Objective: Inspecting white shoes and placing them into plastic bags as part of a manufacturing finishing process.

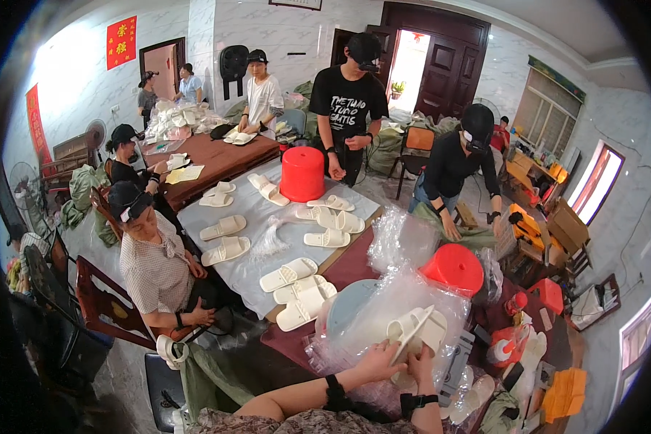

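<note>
Hands: our left hand (378, 363) and right hand (420, 366) hold white slippers (432, 333), lower centre.
Edge: red stool (452, 270) narrows our room, centre right.

Left forearm (304, 394) angled rightward, the left hand (378, 363) nearly meets the right hand (420, 365), both apparently gripping.

The head-worn fisheye camera looks forward and slants downward from above the wearer's bare hands (377, 364), which sit close, below centre; the white-covered table (257, 283) lies farther out, the dark panelled door (452, 70) far across the room.
</note>
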{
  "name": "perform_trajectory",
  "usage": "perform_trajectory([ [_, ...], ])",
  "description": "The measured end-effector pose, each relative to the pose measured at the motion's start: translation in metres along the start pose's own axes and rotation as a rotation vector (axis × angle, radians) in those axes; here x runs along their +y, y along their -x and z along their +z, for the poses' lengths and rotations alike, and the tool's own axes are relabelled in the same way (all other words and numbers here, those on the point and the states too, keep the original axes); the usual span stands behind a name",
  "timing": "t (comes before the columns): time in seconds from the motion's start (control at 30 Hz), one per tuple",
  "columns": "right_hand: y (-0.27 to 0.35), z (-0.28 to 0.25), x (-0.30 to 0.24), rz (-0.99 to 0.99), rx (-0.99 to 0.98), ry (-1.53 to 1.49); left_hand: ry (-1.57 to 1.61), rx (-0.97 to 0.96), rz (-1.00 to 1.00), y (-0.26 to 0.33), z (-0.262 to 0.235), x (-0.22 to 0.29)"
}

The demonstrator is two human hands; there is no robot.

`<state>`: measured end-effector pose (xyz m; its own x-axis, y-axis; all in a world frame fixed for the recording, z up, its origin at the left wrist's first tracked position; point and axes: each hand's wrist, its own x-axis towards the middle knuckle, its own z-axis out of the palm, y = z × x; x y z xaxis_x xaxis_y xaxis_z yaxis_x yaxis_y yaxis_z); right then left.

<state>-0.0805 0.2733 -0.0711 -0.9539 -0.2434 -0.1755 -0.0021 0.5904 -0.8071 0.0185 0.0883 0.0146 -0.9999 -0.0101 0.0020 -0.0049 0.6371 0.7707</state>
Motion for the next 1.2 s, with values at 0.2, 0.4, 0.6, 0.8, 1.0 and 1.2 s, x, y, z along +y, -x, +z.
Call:
perform_trajectory([
  [0.2, -0.013, -0.014, 0.024, -0.038, 0.155, -0.242, -0.164, -0.152, -0.011, -0.01, 0.022, -0.019],
  [0.4, -0.015, -0.108, -0.011, 0.09, 0.039, -0.064, -0.046, -0.182, -0.003, -0.012, 0.017, -0.031],
  [0.6, 0.011, -0.052, -0.042, 0.218, -0.102, 0.009, -0.114, -0.155, -0.057, -0.012, 0.028, -0.021],
  [0.8, 0.024, -0.003, -0.023, -0.129, 0.26, 0.245, -0.135, -0.155, -0.083, -0.013, 0.027, -0.007],
  [1.0, 0.011, 0.004, -0.029, -0.256, 0.386, 0.141, 0.313, -0.095, -0.322, -0.025, -0.011, -0.01],
  [1.2, 0.035, -0.006, -0.049, -0.045, 0.258, 0.068, 0.785, -0.062, -0.197, -0.018, -0.012, -0.047],
])
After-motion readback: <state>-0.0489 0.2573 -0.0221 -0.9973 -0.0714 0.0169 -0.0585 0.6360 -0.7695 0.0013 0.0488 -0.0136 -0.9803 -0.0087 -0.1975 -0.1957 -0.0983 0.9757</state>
